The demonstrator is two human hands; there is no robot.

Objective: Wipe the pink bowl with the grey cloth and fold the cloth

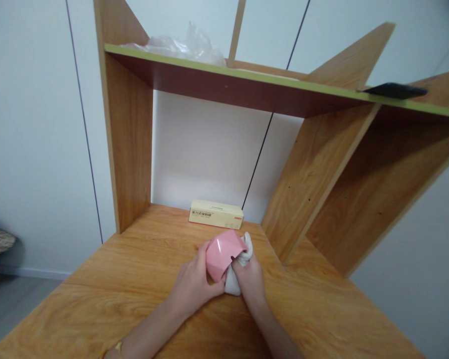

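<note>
A glossy pink faceted bowl-shaped piece (pixel 224 252) with a small notch in its rim is tilted on its side above the desk. My left hand (pixel 198 284) grips it from the left, thumb beneath and fingers behind. My right hand (pixel 249 274) is closed around a pale grey-white cloth (pixel 232 283) and presses part of it into the open side of the pink piece. Some of the cloth sticks up past the rim on the right. The fingertips of my right hand are hidden by the cloth and the pink piece.
A long cream-coloured box (pixel 216 214) with printed lettering stands at the back of the wooden desk (pixel 134 279). Overhead runs a shelf (pixel 224 72) bearing a clear plastic bag (pixel 187 47) and a dark flat object (pixel 394 90). Upright wooden panels flank the workspace.
</note>
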